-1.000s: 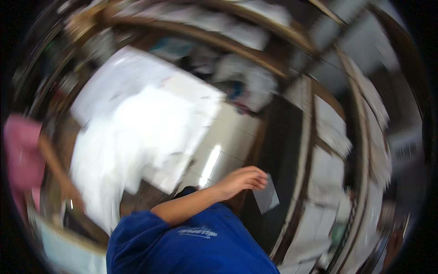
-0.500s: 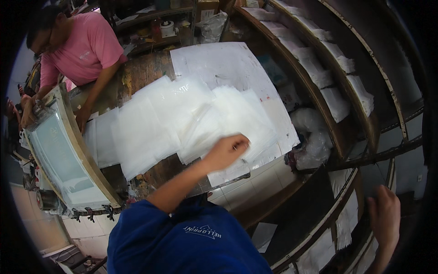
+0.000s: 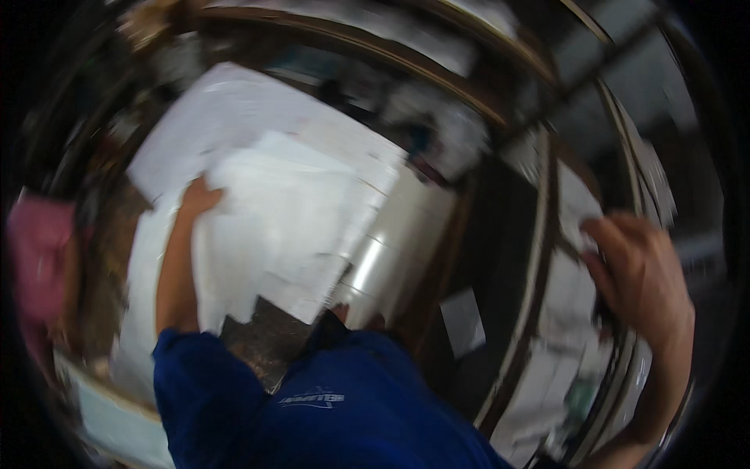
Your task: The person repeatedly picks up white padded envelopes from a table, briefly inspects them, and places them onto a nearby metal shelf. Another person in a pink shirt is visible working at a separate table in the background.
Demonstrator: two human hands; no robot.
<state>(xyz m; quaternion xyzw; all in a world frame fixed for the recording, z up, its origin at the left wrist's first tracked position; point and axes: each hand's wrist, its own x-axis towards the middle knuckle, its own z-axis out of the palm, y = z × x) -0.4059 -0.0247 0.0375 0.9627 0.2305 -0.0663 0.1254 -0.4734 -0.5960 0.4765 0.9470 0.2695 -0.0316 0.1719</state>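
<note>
Thin white translucent sheets lie in an overlapping pile on a larger white board. My left hand is over the left part of the pile, its arm stretched forward; motion smears its fingers, and I cannot make out whether they grip a sheet. Out to the right, my right hand is raised beside a rack whose shelves hold white sheets. Its thumb and forefinger are bent and apart, with nothing visible between them.
At the far left is a person in a pink shirt, by a pale framed screen. Clear plastic bags sit beyond the board. A loose white sheet lies on a dark surface to the right.
My view has turned right, so the table and person appear further left. My left hand is now over the pile's left part; my right hand has risen towards the rack.
</note>
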